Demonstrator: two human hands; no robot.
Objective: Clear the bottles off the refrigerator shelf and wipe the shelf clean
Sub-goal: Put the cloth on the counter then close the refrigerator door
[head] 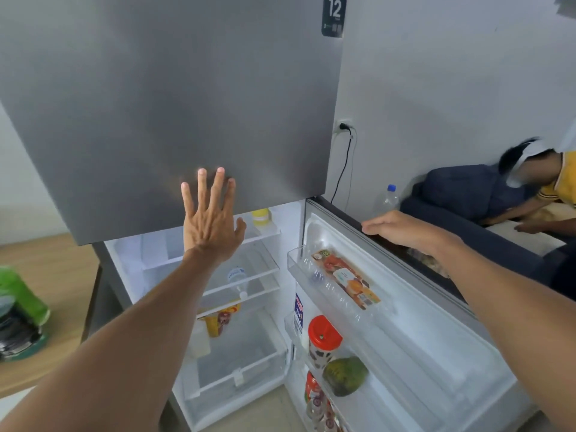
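Observation:
The lower refrigerator compartment stands open below the shut grey freezer door [174,98]. My left hand [209,216] is spread flat, fingers apart, against the freezer door's lower edge and holds nothing. My right hand [396,227] grips the top edge of the open fridge door [343,215]. Inside, a clear water bottle [237,280] lies on a glass shelf [265,269]. A small yellow-capped bottle [260,216] stands on the top shelf. A yellow packet [219,321] and a white bottle [199,338] sit lower down.
The door bins hold a flat carton [346,279], a red-lidded jar [324,338] and a green fruit [344,375]. A green pack [18,310] rests on the wooden counter at left. A person lies on a dark sofa [467,235] at right, beside a plastic bottle [386,199].

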